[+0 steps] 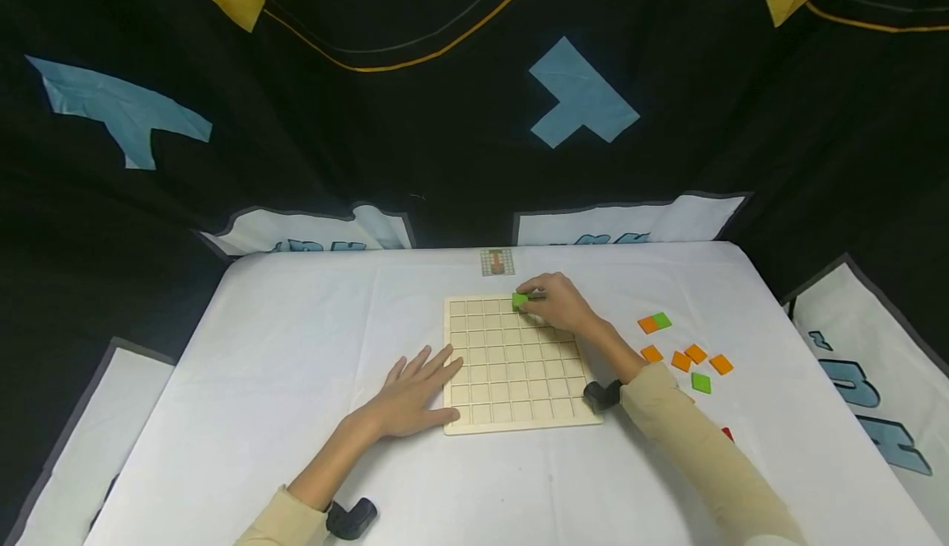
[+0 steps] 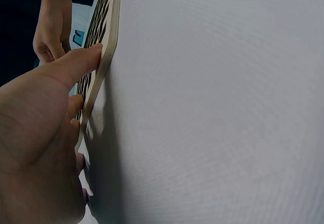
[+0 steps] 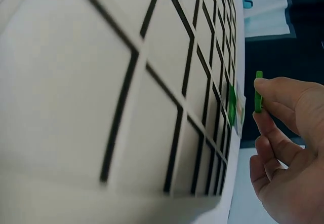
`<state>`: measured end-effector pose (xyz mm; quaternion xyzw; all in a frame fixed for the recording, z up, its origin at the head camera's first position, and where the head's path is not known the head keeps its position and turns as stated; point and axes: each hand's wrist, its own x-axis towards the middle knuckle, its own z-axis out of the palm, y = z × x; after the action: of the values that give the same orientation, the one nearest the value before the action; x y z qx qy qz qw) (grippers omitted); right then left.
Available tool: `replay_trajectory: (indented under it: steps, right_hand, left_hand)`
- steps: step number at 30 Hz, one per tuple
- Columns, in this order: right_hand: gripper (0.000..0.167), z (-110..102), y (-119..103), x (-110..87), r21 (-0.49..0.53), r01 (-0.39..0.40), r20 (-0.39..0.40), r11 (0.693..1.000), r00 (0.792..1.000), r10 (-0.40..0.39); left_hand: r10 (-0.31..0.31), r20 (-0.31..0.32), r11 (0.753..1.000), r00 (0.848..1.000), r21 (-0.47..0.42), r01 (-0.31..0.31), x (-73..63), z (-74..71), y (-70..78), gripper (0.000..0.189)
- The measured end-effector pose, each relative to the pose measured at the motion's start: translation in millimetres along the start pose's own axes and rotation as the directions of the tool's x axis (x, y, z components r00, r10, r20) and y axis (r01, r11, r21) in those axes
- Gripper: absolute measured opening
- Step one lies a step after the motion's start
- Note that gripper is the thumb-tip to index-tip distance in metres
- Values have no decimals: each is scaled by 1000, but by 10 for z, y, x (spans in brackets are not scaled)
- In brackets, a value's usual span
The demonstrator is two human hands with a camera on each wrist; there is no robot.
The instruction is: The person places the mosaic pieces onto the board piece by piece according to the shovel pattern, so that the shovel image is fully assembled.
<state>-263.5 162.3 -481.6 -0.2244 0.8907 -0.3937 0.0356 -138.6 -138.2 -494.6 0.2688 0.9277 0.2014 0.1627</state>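
Observation:
A pale wooden grid board (image 1: 511, 365) lies on the white table. Over its far edge my right hand (image 1: 559, 303) pinches a thin green tile (image 3: 258, 92) between thumb and finger. The right wrist view shows this tile held off the board, with another green patch (image 3: 232, 105) on the far part of the grid behind it. Spread and straight, the fingers of my left hand (image 1: 411, 394) rest on the board's left edge. Its thumb (image 2: 86, 62) touches the near left corner of the rim.
Right of the board lie several loose orange tiles (image 1: 680, 361), a green tile (image 1: 700, 382), and an orange and a green tile side by side. A red piece (image 1: 727, 433) shows partly behind the right sleeve. Beyond the board lies a small patterned card (image 1: 497, 262).

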Motion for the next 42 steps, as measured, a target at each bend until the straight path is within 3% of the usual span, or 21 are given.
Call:
replay_trajectory:
  steps: [16, 28, 42]
  right_hand:
    - [25, 206, -25, 130, -98, -7, 8, 995, 1000, 7]
    - [26, 223, -12, 140, -114, -64, 11, 991, 998, 66]
    - [28, 158, 10, 111, -118, -61, 4, 991, 998, 62]
  left_hand:
    - [13, -15, 1000, 1000, 8, -13, 5, 12, -15, 78]
    - [4, -6, 1000, 1000, 7, -4, 4, 8, -9, 77]
    - [2, -9, 1000, 1000, 11, -2, 2, 4, 1, 76]
